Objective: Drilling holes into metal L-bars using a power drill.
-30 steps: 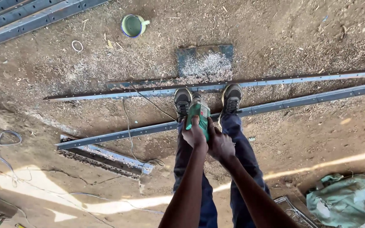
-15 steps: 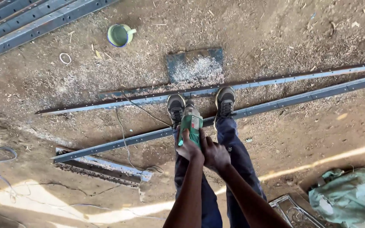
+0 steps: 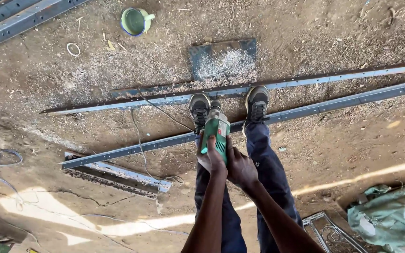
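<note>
Green grinder (image 3: pixel 216 133) is being gripped by both the left hand (image 3: pixel 210 157) and right hand (image 3: pixel 240 165), pointing down at a steel bar (image 3: pixel 165 143) underfoot; its cord (image 3: pixel 139 140) is trailing near the shoes (image 3: pixel 200 110) and could snag or trip.

Forearms bare, no sleeves visible. Dark blue trousers (image 3: pixel 263 164), dusty at the lower legs. Black lace-up shoes (image 3: pixel 257 104) with grey toe caps, dulled by dust.
</note>
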